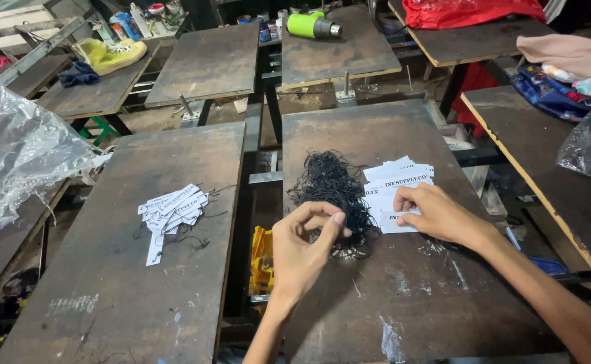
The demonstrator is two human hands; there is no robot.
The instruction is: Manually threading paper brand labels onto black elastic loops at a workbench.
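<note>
A tangled heap of thin black strings (331, 185) lies on a dark wooden board (403, 296). My left hand (303, 251) hovers at the heap's near edge, thumb and forefinger pinched on a strand. To the right, a loose stack of white paper tags (396, 180) rests beside the strings. My right hand (436, 214) pinches one white tag at the stack's near edge. A second pile of white tags with black strings attached (172, 210) sits on the left board (107, 296).
Crumpled clear plastic (16, 152) covers the far left. A green cylindrical tool (312, 25) lies on a back board, yellow shoes (109, 55) on another. A yellow object (262, 259) sits in the gap between boards. Cloth and bags pile at the right.
</note>
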